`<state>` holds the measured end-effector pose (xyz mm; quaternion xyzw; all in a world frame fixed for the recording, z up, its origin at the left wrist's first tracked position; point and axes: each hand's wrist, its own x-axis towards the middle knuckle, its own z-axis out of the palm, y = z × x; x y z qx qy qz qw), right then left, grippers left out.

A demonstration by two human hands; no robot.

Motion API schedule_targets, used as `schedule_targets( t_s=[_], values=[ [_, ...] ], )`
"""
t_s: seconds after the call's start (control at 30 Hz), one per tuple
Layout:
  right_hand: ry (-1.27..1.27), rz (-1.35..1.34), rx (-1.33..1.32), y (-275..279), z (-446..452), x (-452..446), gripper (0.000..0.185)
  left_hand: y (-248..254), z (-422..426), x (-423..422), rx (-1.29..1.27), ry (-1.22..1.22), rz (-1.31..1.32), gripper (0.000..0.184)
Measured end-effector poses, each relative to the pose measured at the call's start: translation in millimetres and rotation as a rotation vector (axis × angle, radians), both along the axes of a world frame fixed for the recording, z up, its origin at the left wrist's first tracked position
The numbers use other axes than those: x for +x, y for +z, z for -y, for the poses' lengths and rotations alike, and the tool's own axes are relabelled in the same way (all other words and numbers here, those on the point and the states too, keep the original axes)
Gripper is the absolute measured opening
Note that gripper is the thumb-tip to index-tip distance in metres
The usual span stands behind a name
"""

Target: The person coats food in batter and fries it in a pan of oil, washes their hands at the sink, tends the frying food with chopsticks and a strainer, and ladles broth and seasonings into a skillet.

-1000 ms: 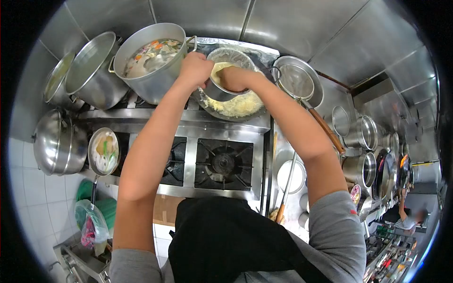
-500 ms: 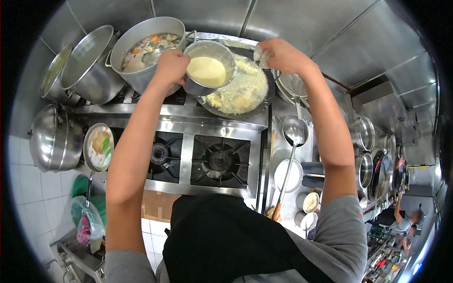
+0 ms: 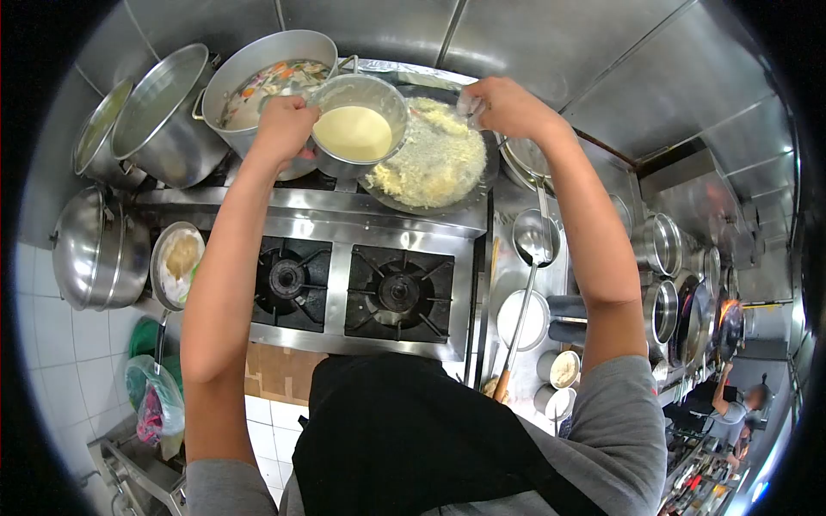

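Observation:
My left hand (image 3: 284, 129) is closed on a metal saucepan (image 3: 400, 129) of smooth pale-yellow batter. The saucepan is held above the stove, between a big soup pot and a wide pan (image 3: 398, 199). Bubbling oil with yellow, crumbly fried batter bits (image 3: 439, 159) fills that wide pan. Over its right rim, my right hand (image 3: 508, 105) hangs with its fingers bent down. Something whitish and translucent shows at those fingertips; what it is I cannot make out.
A large pot (image 3: 258, 64) of broth with vegetables stands at the back left, beside other tall pots (image 3: 163, 129). Two unlit burners (image 3: 398, 292) lie nearer me. On the right are a long-handled ladle (image 3: 535, 241) and small containers (image 3: 564, 370). Another person (image 3: 731, 408) works far right.
My left hand and the saucepan have moved left, uncovering more of the frying pan. My right hand has shifted slightly and remains by the pan's right rim.

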<state>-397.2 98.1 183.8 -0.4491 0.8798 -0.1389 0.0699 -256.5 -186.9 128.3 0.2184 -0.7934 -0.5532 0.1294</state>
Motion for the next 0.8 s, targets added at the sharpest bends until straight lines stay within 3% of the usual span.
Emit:
schedule_targets(
  t_s=[0.17, 0.43, 0.5, 0.6, 0.67, 0.77, 0.8],
  values=[
    [-0.027, -0.026, 0.021, 1.4, -7.0, -10.6, 0.026, 4.4, -7.9, 2.0, 0.079, 0.02, -0.031, 0.019],
    [-0.019, -0.036, -0.137, 7.6, 12.9, -4.5, 0.029, 19.1, -28.7, -9.6, -0.037, -0.075, 0.062, 0.018],
    [0.169, -0.032, -0.199, -9.3, 41.8, -1.0, 0.029, 23.2, -34.8, -13.1, -0.044, -0.083, 0.056, 0.019],
    [0.245, 0.023, -0.126, -30.8, 84.9, 20.0, 0.03, 23.1, -36.3, -19.7, 0.025, -0.12, 0.038, 0.02],
    [0.11, -0.05, 0.277, -44.0, 107.7, 33.2, 0.032, 23.7, -40.4, -19.7, 0.036, -0.088, -0.004, 0.02],
    [0.226, 0.065, 0.284, -56.0, 120.3, 27.4, 0.036, 14.4, -32.3, -18.6, 0.043, -0.05, -0.038, 0.02],
    [0.179, 0.055, 0.313, -31.8, 118.1, 43.0, 0.039, 10.9, -27.8, -17.2, 0.04, -0.049, -0.027, 0.02]
  ],
)
